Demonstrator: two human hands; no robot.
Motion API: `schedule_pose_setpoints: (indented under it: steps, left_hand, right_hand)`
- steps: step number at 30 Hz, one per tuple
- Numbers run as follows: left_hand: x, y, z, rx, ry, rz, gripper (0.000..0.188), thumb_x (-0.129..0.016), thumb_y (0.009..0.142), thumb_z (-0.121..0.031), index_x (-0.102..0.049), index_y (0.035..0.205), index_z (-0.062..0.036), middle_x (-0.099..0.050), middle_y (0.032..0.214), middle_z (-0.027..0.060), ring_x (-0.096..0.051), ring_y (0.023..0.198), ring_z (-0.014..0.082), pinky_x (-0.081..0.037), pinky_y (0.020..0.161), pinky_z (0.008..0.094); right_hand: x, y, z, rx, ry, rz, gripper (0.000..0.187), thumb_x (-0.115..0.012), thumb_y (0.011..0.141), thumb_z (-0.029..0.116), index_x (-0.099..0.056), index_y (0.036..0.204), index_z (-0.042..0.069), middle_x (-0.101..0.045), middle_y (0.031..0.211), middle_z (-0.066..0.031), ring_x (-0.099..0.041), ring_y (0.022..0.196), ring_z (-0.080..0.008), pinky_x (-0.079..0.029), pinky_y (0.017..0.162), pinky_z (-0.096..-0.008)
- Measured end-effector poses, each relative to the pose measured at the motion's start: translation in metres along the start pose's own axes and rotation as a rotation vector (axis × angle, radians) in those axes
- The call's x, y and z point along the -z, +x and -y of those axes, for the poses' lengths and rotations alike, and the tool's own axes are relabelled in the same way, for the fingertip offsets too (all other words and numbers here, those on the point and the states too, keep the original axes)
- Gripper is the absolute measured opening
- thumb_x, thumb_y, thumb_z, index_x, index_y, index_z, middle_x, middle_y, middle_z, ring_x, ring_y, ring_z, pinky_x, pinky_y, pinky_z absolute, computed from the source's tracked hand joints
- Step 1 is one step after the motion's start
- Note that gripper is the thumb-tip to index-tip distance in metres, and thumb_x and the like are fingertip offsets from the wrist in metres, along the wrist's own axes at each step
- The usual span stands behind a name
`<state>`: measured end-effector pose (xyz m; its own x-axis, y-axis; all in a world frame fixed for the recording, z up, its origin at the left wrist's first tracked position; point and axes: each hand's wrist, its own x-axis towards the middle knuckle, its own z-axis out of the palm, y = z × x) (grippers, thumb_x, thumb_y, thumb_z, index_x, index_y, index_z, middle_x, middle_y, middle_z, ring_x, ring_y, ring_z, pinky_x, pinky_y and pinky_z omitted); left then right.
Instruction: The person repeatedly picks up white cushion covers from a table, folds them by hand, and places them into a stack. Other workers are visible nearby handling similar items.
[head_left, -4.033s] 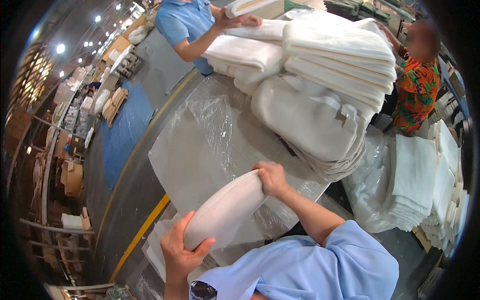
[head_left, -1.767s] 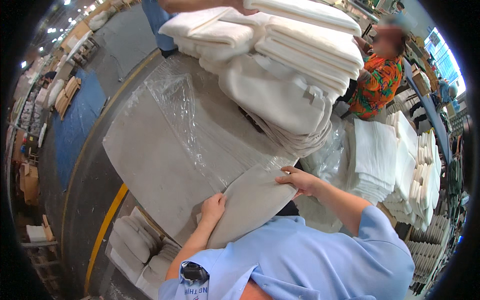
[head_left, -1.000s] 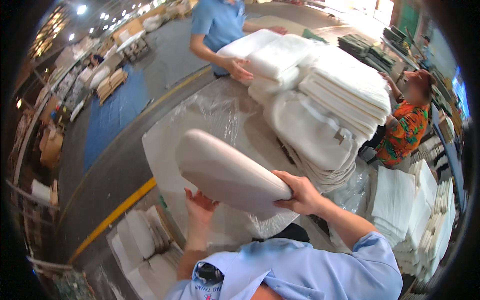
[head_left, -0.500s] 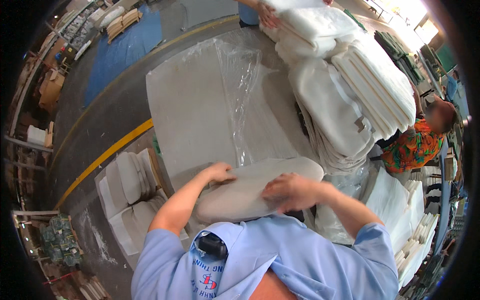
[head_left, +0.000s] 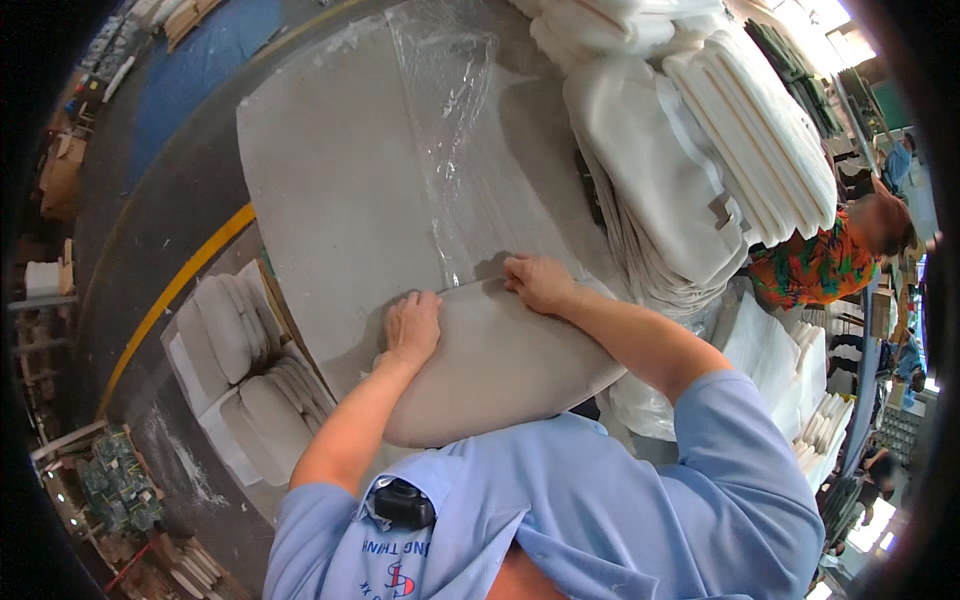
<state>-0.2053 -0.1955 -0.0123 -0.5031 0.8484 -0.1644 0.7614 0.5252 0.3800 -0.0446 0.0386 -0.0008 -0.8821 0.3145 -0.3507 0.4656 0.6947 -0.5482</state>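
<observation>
A grey, rounded seat cushion lies in front of my body, its near edge close to my shirt. At its far left corner, my left hand has its fingers bent over the edge. My right hand is closed on the far edge, fingers curled and the thumb side toward the left hand. The fingertips of both hands are partly hidden. Beneath and beyond the cushion is a wide grey work surface, partly covered by clear plastic film.
Grey fabric covers and white padded pieces are piled at the far right. More grey cushions stand at the left. White sheets lie at the right, near a person in a patterned shirt. A yellow line crosses the floor.
My right hand has moved from over the cushion's middle to its far edge. My left hand has shifted along that edge. The cushion is turned and lies flatter; the far person's hands have left view.
</observation>
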Motion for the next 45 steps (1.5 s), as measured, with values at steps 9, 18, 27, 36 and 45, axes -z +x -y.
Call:
schedule_pose_setpoints:
  steps: [9, 18, 27, 36, 45]
  left_hand:
    - [0.017, -0.004, 0.021, 0.065, -0.196, -0.18, 0.03, -0.066, 0.1, -0.032, -0.066, 0.112, -0.0046, -0.066, 0.112, 0.0199, -0.063, 0.109, 0.0381, -0.05, 0.093, 0.0498]
    - [0.096, -0.138, 0.046, 0.676, -0.657, 0.513, 0.071, -0.046, 0.108, -0.053, -0.051, 0.148, 0.0052, -0.052, 0.152, 0.0286, -0.05, 0.141, 0.0408, -0.042, 0.113, 0.0438]
    - [0.062, -0.092, 0.047, 1.001, -0.765, 0.532, 0.077, -0.041, 0.11, -0.051, -0.041, 0.152, 0.0142, -0.049, 0.152, 0.0321, -0.052, 0.14, 0.0362, -0.044, 0.113, 0.0432]
    - [0.039, -0.07, 0.054, 1.034, -0.668, 0.464, 0.066, -0.039, 0.111, -0.043, -0.055, 0.14, 0.0146, -0.062, 0.139, 0.0293, -0.061, 0.128, 0.0353, -0.047, 0.105, 0.0441]
    - [0.112, 0.035, 0.022, 0.653, -0.817, 0.131, 0.063, -0.044, 0.11, -0.044, -0.056, 0.14, 0.01, -0.062, 0.14, 0.0231, -0.059, 0.129, 0.0319, -0.044, 0.109, 0.0419]
  right_hand:
    - [0.042, 0.003, -0.001, -0.045, 0.309, 0.05, 0.038, -0.067, 0.099, 0.038, -0.068, 0.123, 0.008, -0.073, 0.115, -0.0169, -0.07, 0.105, -0.0377, -0.054, 0.09, -0.0485]
    - [0.124, -0.123, -0.021, -0.687, 0.313, 0.415, 0.077, -0.053, 0.104, 0.058, -0.057, 0.137, -0.011, -0.07, 0.12, -0.0269, -0.073, 0.105, -0.0388, -0.057, 0.094, -0.0487]
    - [0.078, -0.075, -0.058, -0.529, 0.152, 0.516, 0.057, -0.047, 0.108, 0.044, -0.058, 0.143, 0.0, -0.07, 0.117, -0.0304, -0.072, 0.107, -0.0445, -0.057, 0.096, -0.0528]
    - [0.053, -0.056, -0.072, -0.565, 0.133, 0.374, 0.054, -0.043, 0.11, 0.043, -0.067, 0.133, 0.0, -0.069, 0.122, -0.0328, -0.066, 0.118, -0.0461, -0.053, 0.1, -0.0511]
    - [0.093, -0.133, -0.034, -0.756, 1.221, -0.377, 0.051, -0.066, 0.102, 0.045, -0.066, 0.124, -0.001, -0.071, 0.102, -0.0082, -0.065, 0.095, -0.0156, -0.054, 0.086, -0.0336]
